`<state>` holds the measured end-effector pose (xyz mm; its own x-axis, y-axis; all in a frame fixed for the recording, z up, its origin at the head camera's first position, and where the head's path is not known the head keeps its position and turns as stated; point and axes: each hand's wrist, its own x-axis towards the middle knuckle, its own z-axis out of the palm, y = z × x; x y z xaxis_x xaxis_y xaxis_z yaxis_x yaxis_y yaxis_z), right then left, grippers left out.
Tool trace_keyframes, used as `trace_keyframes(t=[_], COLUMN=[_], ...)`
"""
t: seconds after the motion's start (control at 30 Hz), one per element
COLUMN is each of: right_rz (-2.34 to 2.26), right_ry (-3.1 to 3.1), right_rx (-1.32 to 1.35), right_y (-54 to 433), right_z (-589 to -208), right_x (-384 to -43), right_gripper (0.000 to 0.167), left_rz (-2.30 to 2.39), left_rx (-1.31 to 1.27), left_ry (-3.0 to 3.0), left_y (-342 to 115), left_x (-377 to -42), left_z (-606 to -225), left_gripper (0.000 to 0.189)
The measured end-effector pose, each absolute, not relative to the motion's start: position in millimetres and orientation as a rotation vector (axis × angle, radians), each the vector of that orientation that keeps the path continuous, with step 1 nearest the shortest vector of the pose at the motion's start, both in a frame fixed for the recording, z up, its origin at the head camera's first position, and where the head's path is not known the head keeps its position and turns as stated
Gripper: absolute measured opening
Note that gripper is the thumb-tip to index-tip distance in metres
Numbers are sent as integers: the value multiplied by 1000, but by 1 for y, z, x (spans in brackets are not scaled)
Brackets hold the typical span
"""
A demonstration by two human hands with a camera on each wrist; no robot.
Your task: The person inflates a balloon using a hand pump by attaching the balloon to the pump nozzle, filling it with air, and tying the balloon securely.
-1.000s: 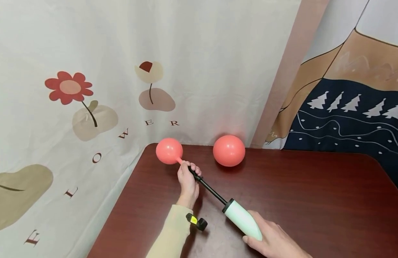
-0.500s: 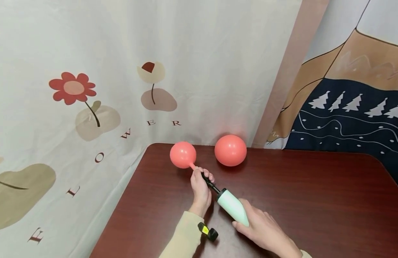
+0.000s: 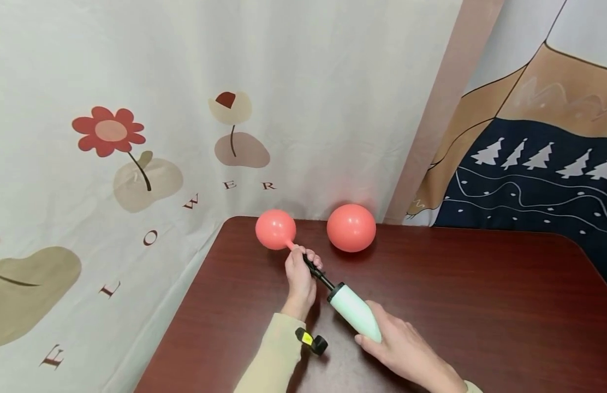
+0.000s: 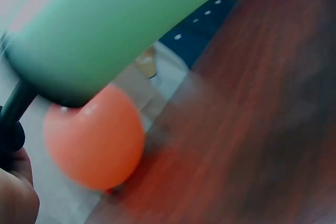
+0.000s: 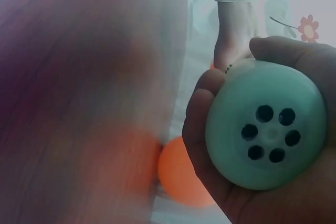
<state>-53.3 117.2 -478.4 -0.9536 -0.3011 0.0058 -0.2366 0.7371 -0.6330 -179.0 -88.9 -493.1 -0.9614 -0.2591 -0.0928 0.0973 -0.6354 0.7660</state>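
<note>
A balloon pump with a mint green barrel (image 3: 355,311) and a black rod slants between my hands over the table. My left hand (image 3: 300,275) grips its black front end, with the neck of a small coral balloon (image 3: 275,229) at the fingers. That balloon is round and partly inflated. Wrapped around the barrel's rear is my right hand (image 3: 406,344); the right wrist view shows the barrel's round end (image 5: 270,135) with several dark holes. Only a short length of rod shows between barrel and left hand. The nozzle is hidden inside the left hand.
A larger inflated coral balloon (image 3: 351,228) rests at the table's back edge, close to the curtain (image 3: 323,109). The dark red-brown table (image 3: 470,305) extends to the right. A small black device (image 3: 313,341) is strapped on the left sleeve.
The barrel has slid forward over the rod, so less rod shows than a second ago. Left hand and small balloon moved right, then slightly back left and up. The larger balloon stayed put.
</note>
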Motion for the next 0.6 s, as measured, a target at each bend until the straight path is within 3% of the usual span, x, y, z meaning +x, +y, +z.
trace_keyframes(t=[0.23,0.6], right_rz=[-999,-1070], right_ry=[2656,2546], right_rx=[-389,-395], right_y=[138,140], right_z=[-473,-487], right_x=[-48,-47], right_gripper=[71,74], left_rz=[-2620,-2614], left_rx=[308,227], left_ry=[-1194,-1248], left_y=[-104,-87], left_x=[-189,-179], left_z=[-489,-490], left_gripper=[29,26])
